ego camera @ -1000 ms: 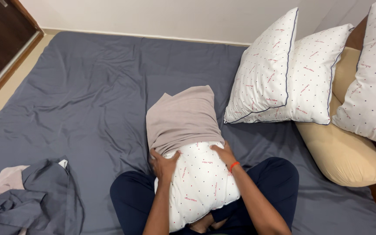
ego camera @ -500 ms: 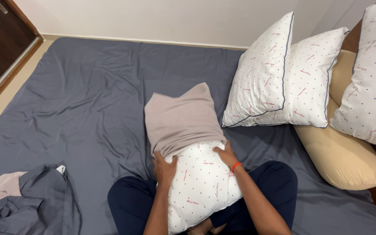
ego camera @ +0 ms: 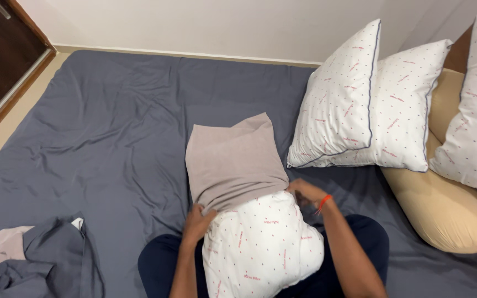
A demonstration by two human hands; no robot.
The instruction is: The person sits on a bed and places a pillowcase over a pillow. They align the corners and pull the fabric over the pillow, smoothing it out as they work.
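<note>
At the far left, a crumpled heap of grey bedding (ego camera: 45, 259) lies on the grey-sheeted bed (ego camera: 111, 127), well apart from the work. Next to the right, the left hand (ego camera: 199, 221) is seen at the left corner of the open hem of the taupe pillowcase (ego camera: 233, 160), with its grip closed on that hem where the cloth meets the white dotted pillow (ego camera: 263, 248). The pillow is held upright-tilted in the lap, its long axis running from the lap away toward the far edge of the bed; the far half is sheathed in the pillowcase, the near half is bare. The pillowcase hem therefore lies across the pillow's long axis, and the uncovered length lies on the near side of both grips, toward the body. Further right, the right hand (ego camera: 305, 193), marked by an orange wrist thread, is set at the right corner of the same hem; its fingers are curled at the cloth edge, but whether cloth is pinched there cannot be told. Both hands are level with the hem, one at each side. At the far right, two white dotted pillows (ego camera: 371, 105) are propped beside a tan bolster (ego camera: 448, 204), clear of the hands.
</note>
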